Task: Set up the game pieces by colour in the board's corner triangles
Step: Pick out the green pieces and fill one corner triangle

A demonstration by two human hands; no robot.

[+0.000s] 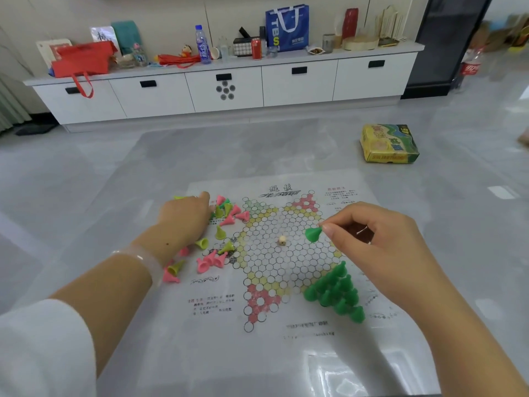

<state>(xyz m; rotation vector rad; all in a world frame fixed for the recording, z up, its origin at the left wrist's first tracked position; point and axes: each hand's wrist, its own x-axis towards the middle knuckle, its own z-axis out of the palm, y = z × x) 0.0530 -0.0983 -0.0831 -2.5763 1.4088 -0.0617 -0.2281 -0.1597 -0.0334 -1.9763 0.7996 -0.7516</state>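
Note:
A paper star-shaped board [286,253] lies flat on the floor in front of me. Several green cone pieces [335,290] stand packed in its near right corner triangle. My right hand [380,239] pinches one more green piece [313,234] by its tip, above the board's right side. Loose pink and yellow-green pieces [220,233] lie in a scattered pile on the paper left of the star. My left hand [186,216] rests among them with a finger stretched forward; whether it holds a piece is hidden. A small beige die [282,240] sits at the board's centre.
A yellow-green game box [389,143] lies on the floor at the far right. A long white cabinet [226,90] with cluttered top runs along the back wall. A cola bottle [469,67] stands at its right end.

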